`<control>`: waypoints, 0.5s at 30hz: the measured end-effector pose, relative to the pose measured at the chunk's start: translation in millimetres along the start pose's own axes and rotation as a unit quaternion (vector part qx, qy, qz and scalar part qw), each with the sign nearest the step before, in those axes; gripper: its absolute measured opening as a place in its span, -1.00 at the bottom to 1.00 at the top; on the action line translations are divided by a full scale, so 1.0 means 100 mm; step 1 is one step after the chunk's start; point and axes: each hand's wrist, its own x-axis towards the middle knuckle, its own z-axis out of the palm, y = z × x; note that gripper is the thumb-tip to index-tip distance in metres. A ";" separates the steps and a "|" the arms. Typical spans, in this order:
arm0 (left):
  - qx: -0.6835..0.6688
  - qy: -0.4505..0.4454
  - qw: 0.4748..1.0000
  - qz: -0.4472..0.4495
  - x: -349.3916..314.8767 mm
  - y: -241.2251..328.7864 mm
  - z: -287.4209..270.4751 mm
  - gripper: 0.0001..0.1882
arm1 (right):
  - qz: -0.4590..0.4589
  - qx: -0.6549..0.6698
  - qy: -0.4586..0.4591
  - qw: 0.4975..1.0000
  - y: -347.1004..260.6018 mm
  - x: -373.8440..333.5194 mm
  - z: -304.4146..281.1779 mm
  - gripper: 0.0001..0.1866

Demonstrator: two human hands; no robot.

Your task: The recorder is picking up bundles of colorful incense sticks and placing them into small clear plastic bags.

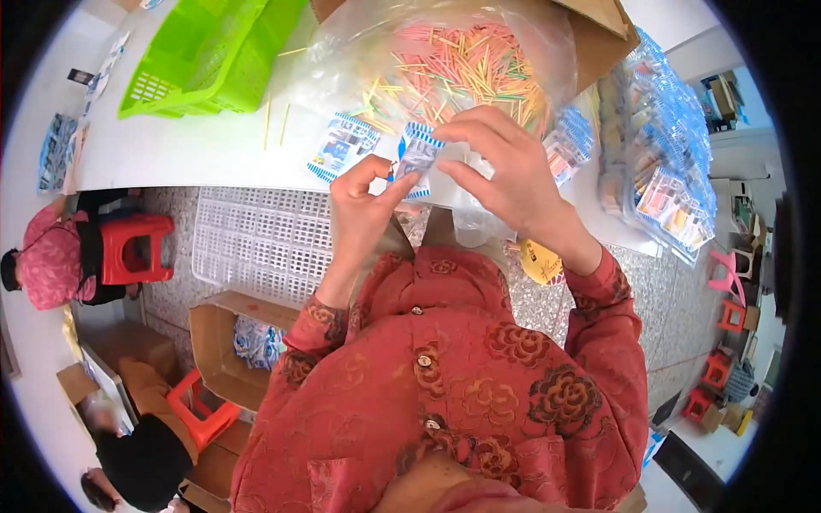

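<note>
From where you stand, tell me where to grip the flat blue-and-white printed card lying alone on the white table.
Pinch the blue-and-white card at its near short edge, coming from your side. It lies flat, so slide a fingertip under that edge; the left hand is closest.

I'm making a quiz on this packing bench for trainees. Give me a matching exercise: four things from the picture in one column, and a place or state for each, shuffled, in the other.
Things:
1. small blue-and-white packet
2. green basket
3. clear bag of coloured sticks
4. red stool

Places or states:
A. on the floor at the left, beside a seated person
B. pinched between the left hand and the right hand
C. at the table's far left
D. on the table just beyond the hands

Pairs: 1-B, 2-C, 3-D, 4-A
</note>
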 end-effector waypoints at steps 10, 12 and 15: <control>0.224 0.037 0.955 0.191 -0.02 -0.13 0.00 -0.89 | -0.014 -0.078 0.037 0.996 -0.09 -0.08 0.12 -0.78; 0.226 0.031 0.953 0.201 -0.05 -0.16 -0.01 -0.90 | -0.020 -0.067 0.045 0.997 -0.07 -0.14 0.19 -0.80; 0.227 0.012 0.959 0.167 -0.13 -0.22 -0.03 -0.90 | -0.049 0.003 0.029 0.998 -0.07 -0.27 0.26 -0.80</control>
